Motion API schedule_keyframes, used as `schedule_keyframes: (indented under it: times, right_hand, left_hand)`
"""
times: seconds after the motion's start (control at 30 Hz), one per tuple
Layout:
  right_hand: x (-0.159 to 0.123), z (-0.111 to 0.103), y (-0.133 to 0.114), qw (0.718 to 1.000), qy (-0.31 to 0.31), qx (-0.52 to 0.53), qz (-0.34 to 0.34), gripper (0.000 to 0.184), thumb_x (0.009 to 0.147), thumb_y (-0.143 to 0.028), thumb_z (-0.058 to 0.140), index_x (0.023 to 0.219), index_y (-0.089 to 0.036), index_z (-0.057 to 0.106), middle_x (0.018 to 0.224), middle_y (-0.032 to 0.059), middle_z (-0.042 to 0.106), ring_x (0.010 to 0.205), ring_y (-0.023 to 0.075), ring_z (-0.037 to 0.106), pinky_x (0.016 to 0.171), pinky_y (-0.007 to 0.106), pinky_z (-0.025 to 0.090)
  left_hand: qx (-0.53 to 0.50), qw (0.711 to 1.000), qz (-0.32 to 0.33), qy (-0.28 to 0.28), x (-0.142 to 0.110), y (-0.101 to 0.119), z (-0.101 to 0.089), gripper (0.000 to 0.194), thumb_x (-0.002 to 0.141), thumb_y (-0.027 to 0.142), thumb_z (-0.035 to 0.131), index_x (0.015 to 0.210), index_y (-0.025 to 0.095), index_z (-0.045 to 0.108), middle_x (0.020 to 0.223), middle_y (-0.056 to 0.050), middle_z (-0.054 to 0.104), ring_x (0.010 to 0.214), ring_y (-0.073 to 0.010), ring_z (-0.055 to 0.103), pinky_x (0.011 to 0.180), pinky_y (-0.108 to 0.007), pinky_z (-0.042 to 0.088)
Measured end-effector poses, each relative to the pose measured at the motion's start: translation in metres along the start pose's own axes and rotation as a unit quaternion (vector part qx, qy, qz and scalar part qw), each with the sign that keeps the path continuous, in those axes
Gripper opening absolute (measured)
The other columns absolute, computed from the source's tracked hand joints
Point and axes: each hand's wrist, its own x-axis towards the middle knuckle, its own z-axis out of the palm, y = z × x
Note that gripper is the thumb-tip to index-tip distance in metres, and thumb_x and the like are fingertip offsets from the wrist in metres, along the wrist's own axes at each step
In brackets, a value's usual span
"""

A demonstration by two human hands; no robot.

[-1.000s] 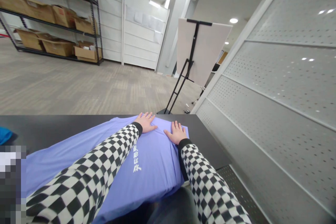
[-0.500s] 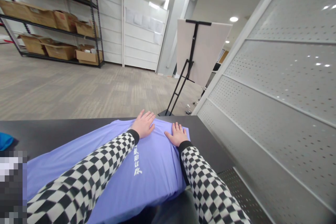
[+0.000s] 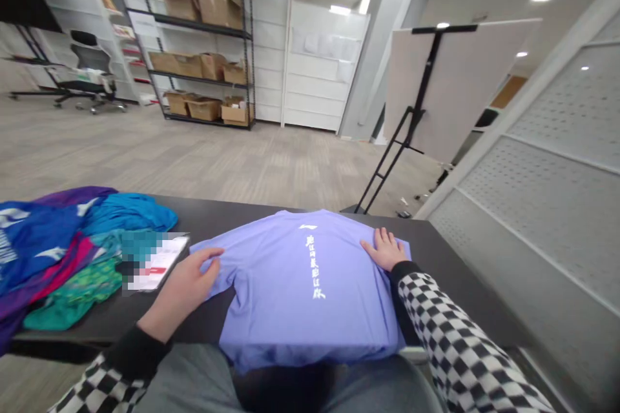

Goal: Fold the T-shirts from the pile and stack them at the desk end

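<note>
A lavender long-bodied T-shirt (image 3: 276, 284) lies spread on the black table, collar at the far edge. Its white logo and a vertical line of white characters face up, and its bottom hem hangs over the near edge. My right hand (image 3: 386, 250) rests open on the right sleeve, fingers spread. At the left sleeve, my left hand (image 3: 191, 281) touches the fabric near the cuff, with thumb and forefinger apart and lavender cloth showing between them. Its other fingers are partly hidden.
Several bright garments (image 3: 53, 251) are heaped on the table's left end. Beside them lies a phone (image 3: 167, 261), partly pixelated. A perforated panel (image 3: 547, 187) borders the right side. An easel board (image 3: 455, 90) and a shelf with boxes (image 3: 203, 71) stand beyond the black table (image 3: 460, 277).
My left hand has moved from the collar area to the left sleeve. The shirt now lies flatter with its left sleeve spread out. My right hand stays on the right sleeve. The view has turned left.
</note>
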Motion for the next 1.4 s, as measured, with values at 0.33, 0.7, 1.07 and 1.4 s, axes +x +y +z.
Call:
schedule_keyframes:
  times: [0.33, 0.7, 1.07, 1.4]
  right_hand:
    - [-0.001, -0.046, -0.067, 0.995, 0.029, -0.051, -0.078, 0.088, 0.113, -0.066, 0.031, 0.182, -0.010, 0.032, 0.191, 0.0201, 0.019, 0.177, 0.0419, 0.017, 0.138, 0.069, 0.022]
    - [-0.048, -0.015, -0.199, 0.982, -0.001, 0.023, -0.187, 0.083, 0.114, -0.061, 0.045, 0.182, -0.014, 0.033, 0.191, 0.0165, 0.022, 0.179, 0.0370, 0.014, 0.142, 0.063, 0.010]
    - [-0.043, 0.010, -0.195, 0.992, 0.038, 0.039, -0.117, 0.098, 0.110, -0.075, 0.039, 0.183, -0.009, 0.029, 0.191, 0.0164, 0.021, 0.178, 0.0354, 0.016, 0.143, 0.061, 0.008]
    - [-0.051, 0.007, -0.204, 0.994, 0.028, 0.070, -0.082, 0.102, 0.108, -0.076, 0.039, 0.184, -0.009, 0.026, 0.192, 0.0165, 0.016, 0.179, 0.0340, 0.012, 0.142, 0.059, 0.005]
  left_hand:
    - [-0.028, 0.996, 0.082, -0.021, 0.028, -0.013, 0.013, 0.049, 0.106, 0.042, 0.049, 0.134, 0.017, 0.081, 0.138, -0.014, 0.082, 0.133, -0.0312, 0.076, 0.124, -0.045, 0.055]
    - [0.063, 0.972, 0.152, -0.168, 0.104, 0.049, 0.077, 0.053, 0.108, 0.029, 0.049, 0.154, 0.011, 0.070, 0.165, -0.018, 0.066, 0.155, -0.0288, 0.062, 0.133, -0.036, 0.044]
    - [0.098, 0.961, 0.161, -0.203, 0.148, 0.097, 0.147, 0.065, 0.108, 0.036, 0.045, 0.164, 0.005, 0.056, 0.173, -0.028, 0.053, 0.163, -0.0397, 0.050, 0.133, -0.058, 0.040]
    - [0.137, 0.952, 0.136, -0.237, 0.170, 0.101, 0.160, 0.087, 0.095, 0.054, 0.061, 0.169, 0.010, 0.051, 0.181, -0.028, 0.042, 0.171, -0.0428, 0.035, 0.140, -0.065, 0.022]
